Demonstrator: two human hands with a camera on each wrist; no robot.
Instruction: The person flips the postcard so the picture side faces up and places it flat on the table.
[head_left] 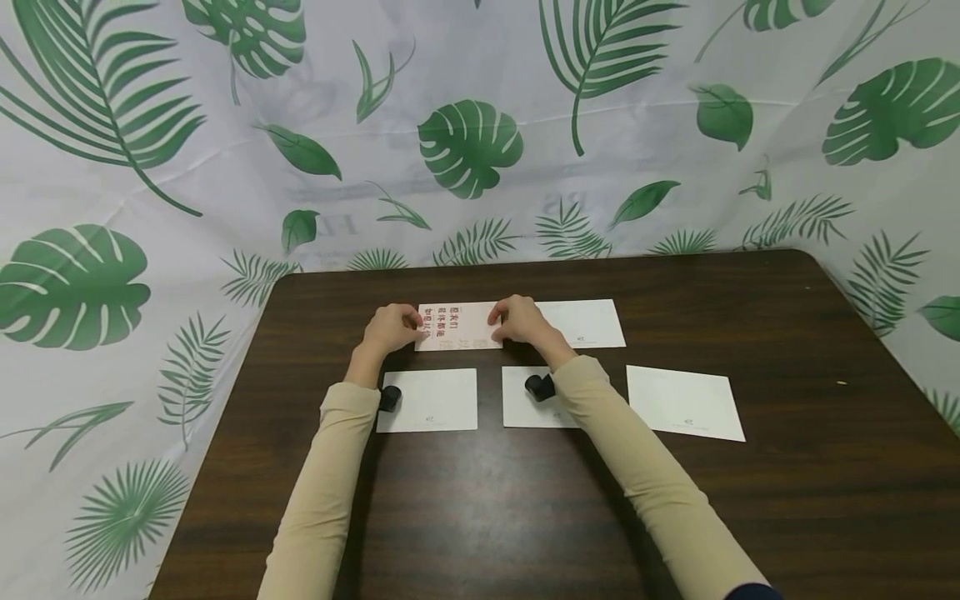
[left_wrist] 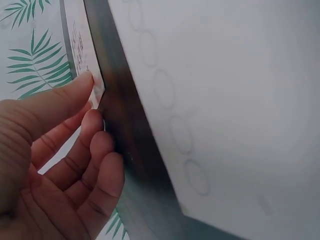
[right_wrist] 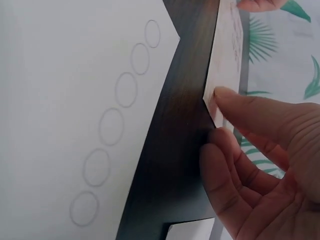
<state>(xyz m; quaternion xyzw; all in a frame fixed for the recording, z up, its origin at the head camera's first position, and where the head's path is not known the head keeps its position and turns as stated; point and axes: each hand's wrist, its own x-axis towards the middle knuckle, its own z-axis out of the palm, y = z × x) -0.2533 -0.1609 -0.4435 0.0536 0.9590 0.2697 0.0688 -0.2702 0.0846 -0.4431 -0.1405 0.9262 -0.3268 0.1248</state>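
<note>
A pinkish postcard (head_left: 472, 321) printed with red characters lies across the back row on the brown table. Its left end is pinched by my left hand (head_left: 390, 327), with the thumb on the face and the other fingers curled at the edge. At the opposite end, my right hand (head_left: 522, 321) grips the card between thumb and fingers. The right wrist view shows that thumb (right_wrist: 227, 97) pressing near a corner of the card. Directly right of the printed card, a white postcard (head_left: 592, 321) lies face down, partly behind my right hand.
In the front row lie a left white card (head_left: 442, 404), a middle one (head_left: 517, 412) partly under my right forearm, and a slightly turned one (head_left: 686, 404) at right. Pencil-like ovals mark the near cards in both wrist views. A leaf-print cloth (head_left: 480, 208) hangs behind the table.
</note>
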